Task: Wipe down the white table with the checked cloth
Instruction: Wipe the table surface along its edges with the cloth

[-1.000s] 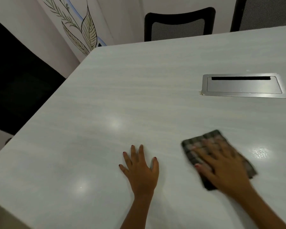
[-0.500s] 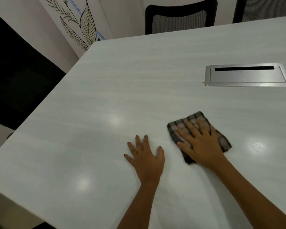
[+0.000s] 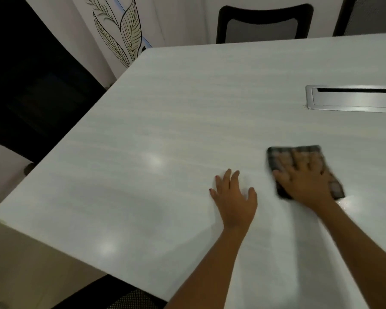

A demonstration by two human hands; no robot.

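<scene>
A person's right hand (image 3: 308,182) lies flat on the folded checked cloth (image 3: 303,170), fingers (image 3: 298,159) straight and spread, pressing it to the white worktop (image 3: 165,130). The cloth sits right of centre, its long axis running from the near right edge away toward the far left, blurred. The left hand (image 3: 235,200) rests palm-down just beside it, fingers extended, holding nothing. A metal cable hatch (image 3: 352,100) lies beyond.
</scene>
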